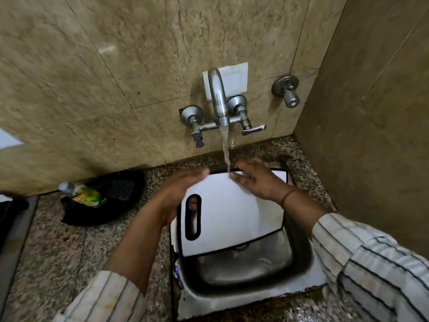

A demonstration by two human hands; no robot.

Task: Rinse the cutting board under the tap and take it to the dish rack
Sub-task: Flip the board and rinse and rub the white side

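Note:
A white cutting board point(228, 217) with a black rim and a slot handle is held tilted over the steel sink point(246, 270). Water runs from the wall tap point(218, 101) onto the board's far edge. My left hand point(183, 191) grips the board's left edge from behind; its fingers show through the slot. My right hand point(253, 180) lies flat on the board's upper right face with fingers spread, right at the water stream. No dish rack is in view.
A black tray point(130, 198) with a green bottle point(88, 196) and a dark scrub pad sits on the granite counter left of the sink. A separate valve point(287, 89) sticks out of the wall. A side wall closes in on the right.

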